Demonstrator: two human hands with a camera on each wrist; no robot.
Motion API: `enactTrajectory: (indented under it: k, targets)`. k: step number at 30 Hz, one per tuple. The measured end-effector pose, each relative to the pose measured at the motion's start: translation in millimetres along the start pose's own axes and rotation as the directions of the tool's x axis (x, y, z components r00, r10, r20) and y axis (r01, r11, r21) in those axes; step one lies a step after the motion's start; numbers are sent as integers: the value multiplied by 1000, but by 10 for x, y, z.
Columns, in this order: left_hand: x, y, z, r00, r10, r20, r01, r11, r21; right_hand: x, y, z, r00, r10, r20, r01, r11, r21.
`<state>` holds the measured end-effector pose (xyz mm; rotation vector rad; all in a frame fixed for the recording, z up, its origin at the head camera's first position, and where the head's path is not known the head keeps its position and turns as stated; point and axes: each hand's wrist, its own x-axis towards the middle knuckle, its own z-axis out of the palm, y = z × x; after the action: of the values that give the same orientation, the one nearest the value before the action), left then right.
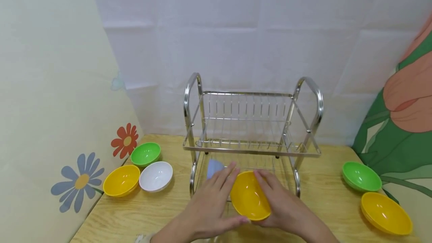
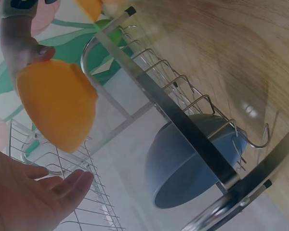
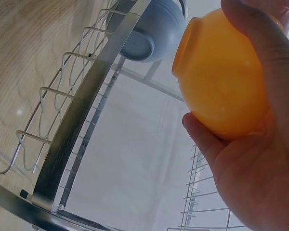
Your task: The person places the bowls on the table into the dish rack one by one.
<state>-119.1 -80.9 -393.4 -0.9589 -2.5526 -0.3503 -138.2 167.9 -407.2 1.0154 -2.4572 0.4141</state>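
Right hand point(image 1: 283, 206) is holding a yellow bowl point(image 1: 250, 196) before the metal rack point(image 1: 251, 152).
Fingers and thumb are clasping its side, the bowl tilting toward the head camera — left hand point(image 1: 206, 208) is hovering just beside it, loosely extended, gripping nothing; a blue bowl point(image 1: 214, 167) is sitting on the rack's lower tier.

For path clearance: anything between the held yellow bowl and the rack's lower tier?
Nothing visible blocks the yellow bowl from the front. A blue bowl sits at the lower tier's left end; right of it looks open. The upper tier likely limits overhead entry.
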Motion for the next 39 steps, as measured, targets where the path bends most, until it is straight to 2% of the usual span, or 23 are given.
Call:
enactTrajectory:
  k: [5,9,14,19,24,30,36,39]
  targets:
    - [18,9,28,994,-42,105,49,996,-70,17,-12,-15,999,16,37,-17,1000,24]
    - [31,24,44,986,-52,156,68,993,-97,37,-39,-32,997,23,68,-26,999,45]
    - [51,24,55,985,-47,168,61,995,-79,57,-61,-31,997,26,74,-29,998,47]
    - [72,1,71,986,-52,156,63,996,-66,85,-63,-10,1000,-5,26,4,999,47]
    - [62,-9,95,986,-57,154,71,994,-86,95,-63,0,999,-34,-10,34,998,57]
    - [47,-14,123,977,-89,192,116,985,-132,95,-71,12,998,-58,-30,60,995,74]
    - [43,-19,133,971,-113,209,151,974,-172,72,-91,-9,1000,-19,6,18,996,84]
    - [46,-23,132,969,-129,211,172,964,-203,56,-88,-67,997,18,72,-29,986,166]
